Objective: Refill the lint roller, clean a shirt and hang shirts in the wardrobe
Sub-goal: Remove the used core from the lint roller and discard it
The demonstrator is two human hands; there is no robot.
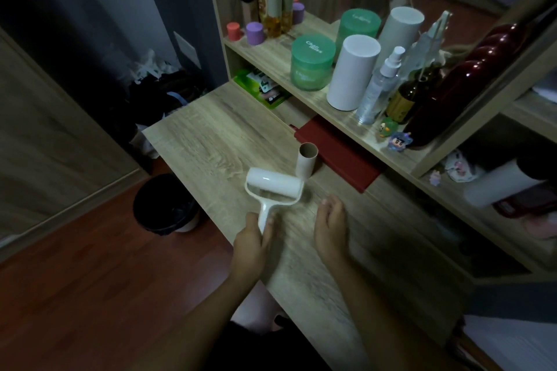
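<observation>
1. The left hand [251, 242], in the lower middle of the frame, grips the white handle of the lint roller [274, 187], with fingers and thumb curled round it.
2. The lint roller lies just above that hand, over the wooden desk [211, 141], with a white roll fitted in its frame.
3. The right hand [330, 229] is just right of the roller, palm down over the desk, with its fingers loosely straight and holding nothing. Whether it touches the wood cannot be told.
4. A bare cardboard tube [306, 163] stands upright on the desk just beyond the roller head, beside a flat red notebook [340, 156].
5. On the shelf [271, 54] in the upper middle stand a green jar [312, 65], a tall white cylinder [351, 72] and a clear spray bottle [381, 84].
6. A white roll [497, 187] lies on a lower shelf at the right edge.
7. A dark bin [164, 205] stands on the floor left of the desk.
</observation>
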